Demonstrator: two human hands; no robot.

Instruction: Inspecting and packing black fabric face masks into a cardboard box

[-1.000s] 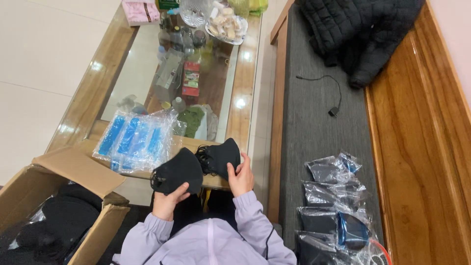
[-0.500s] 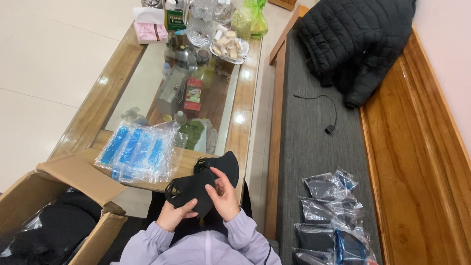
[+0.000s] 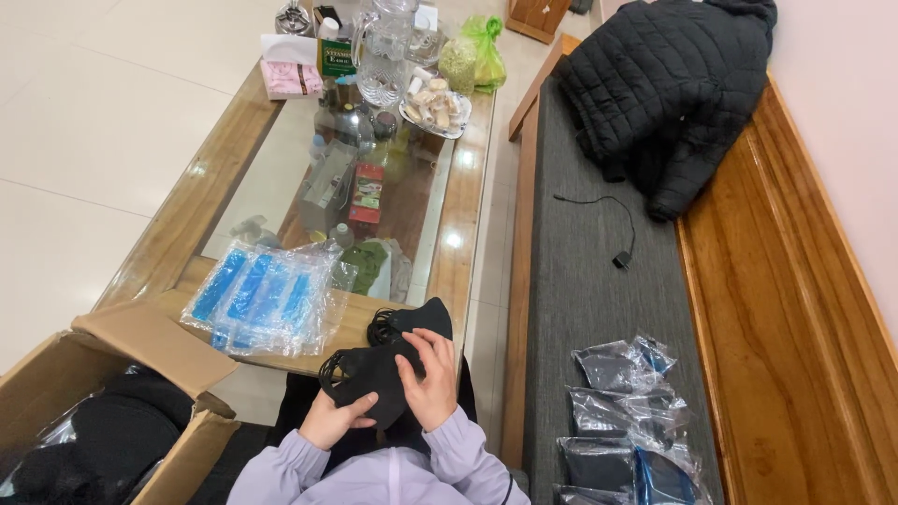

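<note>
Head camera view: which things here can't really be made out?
- Black masks: the left hand and right hand cover part of the stack, so the count is unclear.
- Cardboard box: cut off by the left and bottom edges; its dark contents are unclear.
- Bagged packs on the bench: the lowest run off the bottom edge.
- Items under the glass table: blurred by reflections.

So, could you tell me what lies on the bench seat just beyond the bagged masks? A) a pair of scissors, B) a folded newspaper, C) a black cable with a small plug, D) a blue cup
C: a thin black cable lies loose on the grey bench seat, between the bagged masks and the black jacket.
</note>
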